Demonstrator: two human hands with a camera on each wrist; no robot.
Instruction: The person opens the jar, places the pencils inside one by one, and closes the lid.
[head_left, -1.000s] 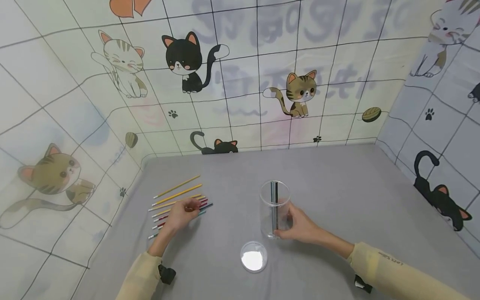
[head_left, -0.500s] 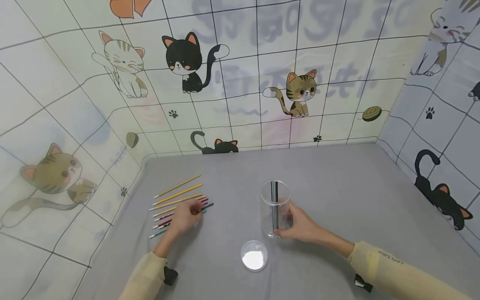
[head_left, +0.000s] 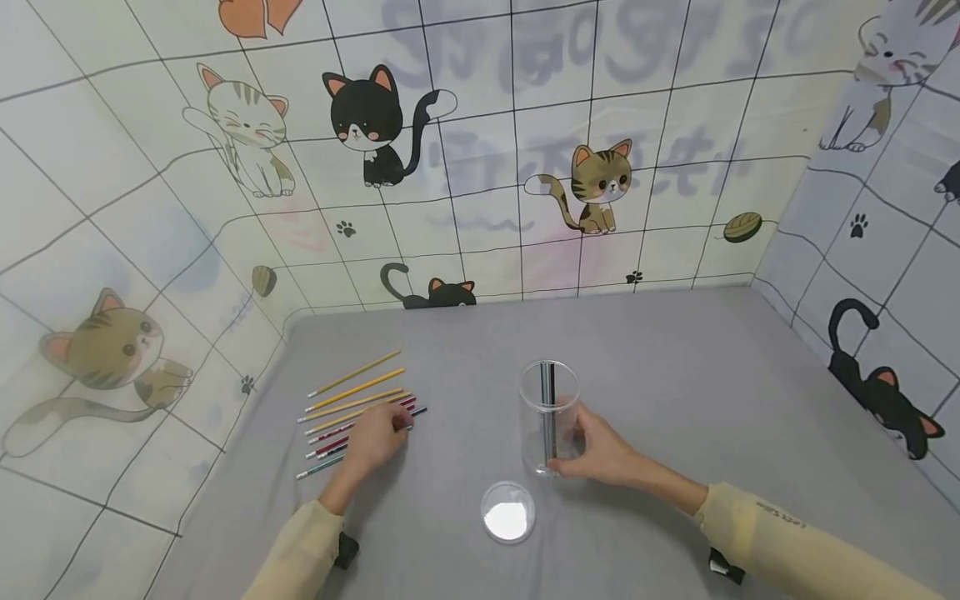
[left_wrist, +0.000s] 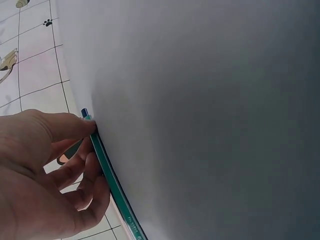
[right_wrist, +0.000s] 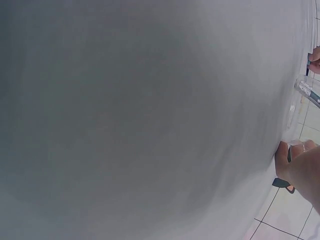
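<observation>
My left hand point(head_left: 377, 437) is at the near side of a row of pencils on the left of the table. Its thumb and curled fingers pinch a green pencil point(left_wrist: 112, 177) close to its tip, plain in the left wrist view. A dark blue tip shows just beyond the thumb there. In the head view the hand hides part of the row. My right hand point(head_left: 607, 454) grips the lower right side of a clear jar point(head_left: 531, 442), thumb at its base. Inside the jar a few dark pencils point(head_left: 549, 385) stand upright.
Yellow pencils point(head_left: 355, 390) lie along the far side of the row, with red ones point(head_left: 321, 437) nearer. A round clear lid point(head_left: 507, 512) lies on the grey cloth point(head_left: 660, 358) in front of the jar. Cat-patterned cloth walls point(head_left: 487, 183) enclose the table's back and sides.
My left hand has shifted slightly right and nearer along the pencils, uncovering more of the red ones. The right hand and the jar have stayed in place.
</observation>
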